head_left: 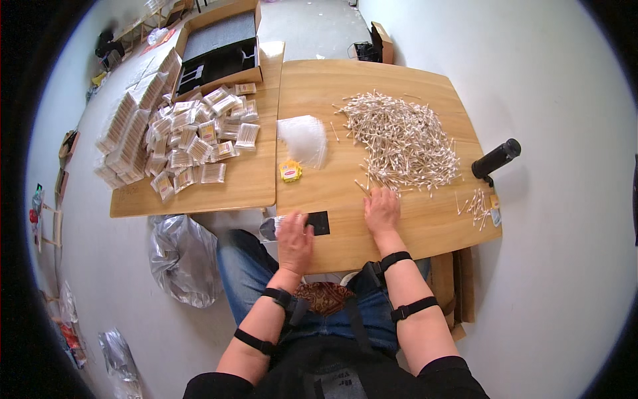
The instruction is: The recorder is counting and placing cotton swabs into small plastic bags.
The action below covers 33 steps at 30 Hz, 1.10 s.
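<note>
My left hand [294, 239] rests on a small clear packet [272, 226] of cotton swabs at the near edge of the right wooden table [425, 229], beside a small black square [318, 223]. My right hand [382, 209] lies flat on the table, fingers touching the near edge of a big loose heap of cotton swabs [402, 139]. A stack of empty clear bags [303, 138] and a small yellow packet [290, 171] lie further back between the hands.
The left wooden table [246, 189] carries many filled swab packets [193, 143] and an open cardboard box [219, 46]. A black cylinder [496, 157] and a few stray swabs [477, 206] sit at the right edge. A crumpled plastic bag [179, 259] lies on the floor.
</note>
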Motion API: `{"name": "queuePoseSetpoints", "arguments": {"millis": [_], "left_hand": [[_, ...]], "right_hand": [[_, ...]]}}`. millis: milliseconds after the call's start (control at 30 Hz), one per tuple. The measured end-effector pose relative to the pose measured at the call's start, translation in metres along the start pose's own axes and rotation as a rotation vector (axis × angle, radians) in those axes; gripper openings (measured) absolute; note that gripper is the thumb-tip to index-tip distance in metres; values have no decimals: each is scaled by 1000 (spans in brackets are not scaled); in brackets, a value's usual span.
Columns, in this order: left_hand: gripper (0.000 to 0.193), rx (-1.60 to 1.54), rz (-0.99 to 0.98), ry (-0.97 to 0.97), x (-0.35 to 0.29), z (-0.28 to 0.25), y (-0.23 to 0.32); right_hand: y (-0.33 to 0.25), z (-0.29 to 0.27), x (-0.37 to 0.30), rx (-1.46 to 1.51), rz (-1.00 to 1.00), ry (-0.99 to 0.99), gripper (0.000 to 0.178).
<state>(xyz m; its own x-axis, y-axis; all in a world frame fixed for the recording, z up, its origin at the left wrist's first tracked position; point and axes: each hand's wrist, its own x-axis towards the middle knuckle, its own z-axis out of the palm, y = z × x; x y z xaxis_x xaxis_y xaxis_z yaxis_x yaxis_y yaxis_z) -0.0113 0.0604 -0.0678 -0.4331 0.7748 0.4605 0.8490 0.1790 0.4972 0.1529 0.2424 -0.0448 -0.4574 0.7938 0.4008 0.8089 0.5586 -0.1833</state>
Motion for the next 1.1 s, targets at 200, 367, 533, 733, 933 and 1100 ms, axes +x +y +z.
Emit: {"name": "queuePoseSetpoints", "arguments": {"millis": [200, 367, 533, 733, 933, 1100], "left_hand": [[53, -108, 132, -144, 10, 37, 52], [50, -1, 178, -179, 7, 50, 49], [33, -31, 211, -223, 10, 46, 51], [18, -101, 221, -237, 12, 41, 56], [14, -172, 178, -206, 13, 37, 54], [15, -214, 137, -157, 13, 40, 51]], "right_hand": [[-13, 3, -26, 151, -115, -81, 17], [-13, -13, -56, 284, -216, -143, 18], [17, -13, -32, 165, 213, 75, 28], [16, 2, 4, 23, 246, -82, 30], [3, 7, -17, 159, 73, -96, 16], [-3, -3, -34, 266, -28, -165, 13]]}}
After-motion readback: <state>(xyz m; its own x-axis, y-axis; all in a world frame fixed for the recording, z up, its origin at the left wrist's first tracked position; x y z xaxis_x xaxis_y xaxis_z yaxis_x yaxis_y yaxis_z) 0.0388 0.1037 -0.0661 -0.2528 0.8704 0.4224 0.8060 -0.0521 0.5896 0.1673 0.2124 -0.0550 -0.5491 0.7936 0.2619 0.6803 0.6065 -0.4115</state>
